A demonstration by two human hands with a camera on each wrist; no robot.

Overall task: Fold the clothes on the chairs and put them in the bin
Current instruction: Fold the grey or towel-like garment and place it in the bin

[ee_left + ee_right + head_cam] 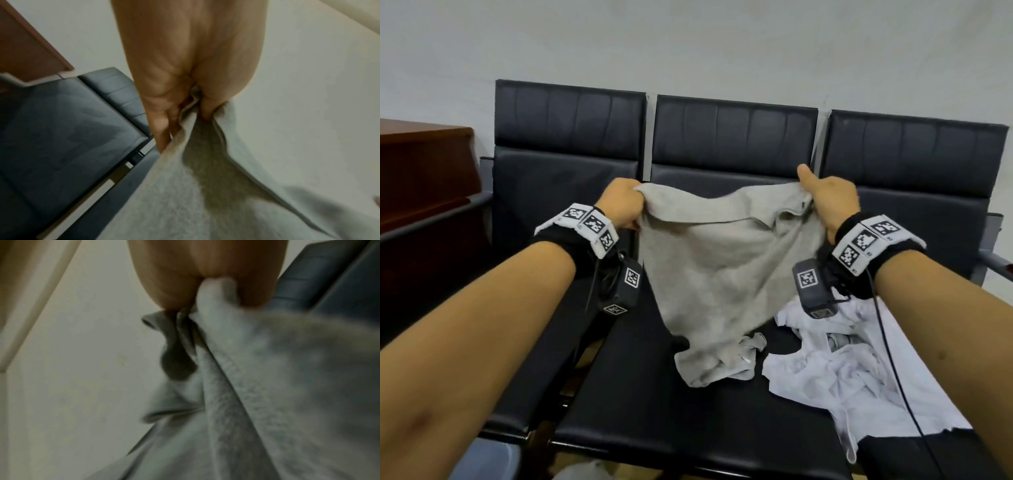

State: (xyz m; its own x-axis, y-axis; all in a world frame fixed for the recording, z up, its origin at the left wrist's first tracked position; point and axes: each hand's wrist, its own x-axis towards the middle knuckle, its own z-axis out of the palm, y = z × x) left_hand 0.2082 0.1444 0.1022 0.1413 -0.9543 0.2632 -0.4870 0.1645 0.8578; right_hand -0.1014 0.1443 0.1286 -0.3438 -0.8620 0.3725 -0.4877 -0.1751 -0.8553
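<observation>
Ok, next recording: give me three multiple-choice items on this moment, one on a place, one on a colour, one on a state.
1. Where does the white garment lie?
A. on the chair seat, to the right of the grey one
B. over a chair back
C. on the wooden cabinet

2. What colour is the garment held up by both hands?
A. black
B. grey
C. red

3. How does the grey garment hang?
A. fully in the air
B. flat on the seat, untouched
C. top edge held up, lower end resting on the seat

Answers:
1 A, it lies crumpled on the black seat under the right forearm.
2 B, the cloth is light grey in all three views.
3 C, the left hand and right hand grip its upper corners while its bottom bunches on the seat.
</observation>
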